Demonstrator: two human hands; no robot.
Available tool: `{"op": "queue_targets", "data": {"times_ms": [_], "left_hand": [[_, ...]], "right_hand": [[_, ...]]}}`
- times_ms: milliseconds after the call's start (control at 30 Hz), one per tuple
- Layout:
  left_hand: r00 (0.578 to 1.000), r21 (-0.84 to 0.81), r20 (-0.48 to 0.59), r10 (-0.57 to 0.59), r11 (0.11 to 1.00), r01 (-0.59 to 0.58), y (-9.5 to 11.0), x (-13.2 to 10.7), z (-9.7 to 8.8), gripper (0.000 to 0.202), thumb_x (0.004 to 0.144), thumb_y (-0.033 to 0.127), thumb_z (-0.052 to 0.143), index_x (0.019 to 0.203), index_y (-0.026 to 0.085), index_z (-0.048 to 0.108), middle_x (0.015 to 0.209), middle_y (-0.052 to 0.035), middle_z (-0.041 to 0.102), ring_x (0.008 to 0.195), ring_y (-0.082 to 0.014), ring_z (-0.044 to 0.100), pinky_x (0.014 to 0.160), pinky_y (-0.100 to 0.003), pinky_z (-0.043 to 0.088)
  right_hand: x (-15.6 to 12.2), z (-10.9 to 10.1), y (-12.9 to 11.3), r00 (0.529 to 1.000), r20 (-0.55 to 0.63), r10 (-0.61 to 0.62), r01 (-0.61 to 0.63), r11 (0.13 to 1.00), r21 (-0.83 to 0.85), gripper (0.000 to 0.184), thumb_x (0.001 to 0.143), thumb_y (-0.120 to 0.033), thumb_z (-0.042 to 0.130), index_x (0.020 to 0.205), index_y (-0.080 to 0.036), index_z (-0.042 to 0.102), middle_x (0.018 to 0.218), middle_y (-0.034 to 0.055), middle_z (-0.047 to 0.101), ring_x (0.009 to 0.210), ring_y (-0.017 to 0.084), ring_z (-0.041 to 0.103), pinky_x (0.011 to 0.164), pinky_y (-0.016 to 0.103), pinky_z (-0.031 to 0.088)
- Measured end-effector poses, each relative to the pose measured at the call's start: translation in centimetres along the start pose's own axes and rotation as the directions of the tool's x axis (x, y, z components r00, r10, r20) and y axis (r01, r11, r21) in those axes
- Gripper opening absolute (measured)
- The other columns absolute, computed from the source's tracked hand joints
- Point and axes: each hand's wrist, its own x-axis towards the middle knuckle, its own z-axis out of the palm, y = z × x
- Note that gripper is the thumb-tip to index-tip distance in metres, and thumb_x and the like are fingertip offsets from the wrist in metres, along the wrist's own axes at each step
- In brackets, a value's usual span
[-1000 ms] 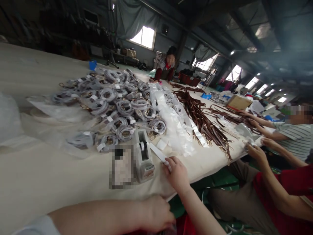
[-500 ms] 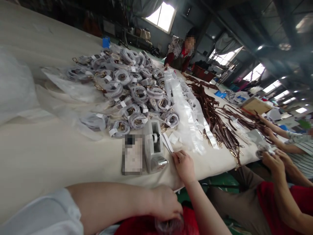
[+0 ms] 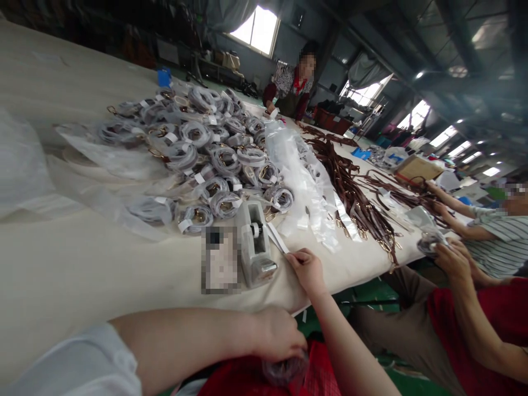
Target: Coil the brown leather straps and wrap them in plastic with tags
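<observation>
My left hand (image 3: 280, 336) is low over my lap, fingers wrapped round a coiled strap in clear plastic (image 3: 285, 369). Its fingers hide part of the coil. At the table edge my right hand (image 3: 306, 269) pinches the end of a narrow white strip (image 3: 278, 238). That strip lies slanted beside a grey tape dispenser (image 3: 256, 245), which stands just left of the hand. Left of the dispenser lies a phone-shaped object (image 3: 220, 259), blurred out. Behind these, a heap of plastic-wrapped coiled straps (image 3: 198, 135) with gold-coloured hardware and white labels covers the table.
Clear plastic bags (image 3: 295, 170) lie right of the heap, then loose brown straps (image 3: 344, 187) with gold-coloured clips. Co-workers sit close on my right, one holding a wrapped coil (image 3: 431, 242). Another person (image 3: 291, 88) stands across the table (image 3: 103, 269).
The view has shifted slightly, moving the scene left. Both my hands keep their holds. The person across the table has lifted a hand with something white in it.
</observation>
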Motion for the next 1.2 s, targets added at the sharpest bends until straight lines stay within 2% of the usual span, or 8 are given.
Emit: {"op": "queue_targets", "data": {"times_ms": [333,500,567,700,800,867,1033,1200], "left_hand": [[0.998,-0.031,-0.055,-0.015,0.999,0.013,-0.1,0.2,1.0,0.029,0.093,0.046,0.050,0.107,0.031,0.070,0.071,-0.0025,0.071,0.062,-0.0212,0.066,0.046,-0.027,0.039],[0.979,-0.166,-0.116,-0.167,0.975,0.147,0.0,-0.1,-1.1,0.032,0.095,0.045,0.049,0.114,0.030,0.069,0.086,-0.0055,0.073,0.073,-0.0223,0.068,0.059,-0.028,0.049],[0.934,-0.327,-0.207,-0.291,0.920,0.214,-0.2,-0.2,-2.2,0.034,0.096,0.042,0.046,0.119,0.028,0.067,0.099,-0.0068,0.073,0.084,-0.0228,0.069,0.072,-0.030,0.052],[0.765,-0.677,-0.311,-0.565,0.696,0.239,-1.2,0.2,-3.5,0.035,0.096,0.034,0.047,0.122,0.021,0.067,0.118,-0.0071,0.070,0.107,-0.0223,0.065,0.097,-0.032,0.047],[0.717,-0.795,-0.266,-0.645,0.567,0.215,-1.6,0.6,-3.4,0.034,0.094,0.030,0.049,0.119,0.018,0.068,0.120,-0.0073,0.069,0.111,-0.0231,0.063,0.102,-0.033,0.045],[0.716,-0.832,-0.236,-0.657,0.518,0.200,-1.5,0.7,-2.9,0.034,0.094,0.031,0.049,0.117,0.016,0.068,0.117,-0.0085,0.070,0.110,-0.0241,0.064,0.102,-0.035,0.045],[0.713,-0.832,-0.251,-0.655,0.523,0.187,-1.4,0.6,-1.9,0.035,0.093,0.032,0.049,0.119,0.016,0.068,0.120,-0.0088,0.069,0.113,-0.0251,0.062,0.104,-0.037,0.044],[0.701,-0.810,-0.278,-0.657,0.553,0.198,-1.6,0.6,-2.5,0.038,0.094,0.034,0.045,0.120,0.016,0.066,0.118,-0.0084,0.070,0.110,-0.0232,0.064,0.101,-0.034,0.047]], "right_hand": [[0.2,0.0,0.0,1.000,-0.006,-0.013,0.013,1.000,0.001,0.028,0.091,-0.033,0.053,0.081,-0.018,0.076,0.083,0.0074,0.071,0.073,0.020,0.067,0.067,0.028,0.049],[0.8,-3.8,-0.8,0.974,-0.221,0.049,-0.083,0.985,-0.150,0.029,0.090,-0.016,0.042,0.104,-0.014,0.067,0.100,0.0144,0.067,0.080,0.024,0.062,0.068,0.033,0.040],[0.3,-6.4,-0.6,0.946,-0.308,0.099,-0.154,0.975,-0.161,0.033,0.092,-0.017,0.037,0.112,-0.014,0.063,0.099,0.0150,0.067,0.080,0.025,0.061,0.066,0.033,0.038],[-3.2,-11.0,0.0,0.919,-0.347,0.188,-0.237,0.966,-0.103,0.036,0.095,-0.040,0.043,0.114,-0.016,0.061,0.085,0.0093,0.068,0.074,0.024,0.061,0.063,0.032,0.041],[-7.5,-12.1,-0.2,0.941,-0.190,0.280,-0.251,0.955,0.161,0.045,0.085,-0.056,0.057,0.108,-0.019,0.062,0.076,0.0046,0.066,0.069,0.021,0.059,0.060,0.030,0.044],[-10.5,-12.0,-0.8,0.937,0.016,0.348,-0.323,0.852,0.412,0.041,0.082,-0.059,0.061,0.095,-0.020,0.062,0.065,0.0002,0.061,0.058,0.017,0.054,0.053,0.027,0.042],[-16.4,-10.6,-2.3,0.762,0.515,0.393,-0.648,0.460,0.607,0.043,0.078,-0.059,0.069,0.072,-0.020,0.051,0.046,-0.0079,0.048,0.035,0.005,0.033,0.036,0.018,0.024],[-18.4,-9.1,-2.3,0.656,0.650,0.384,-0.755,0.308,0.579,0.046,0.074,-0.060,0.072,0.073,-0.018,0.053,0.038,-0.0096,0.045,0.027,0.002,0.023,0.029,0.016,0.014]]}}
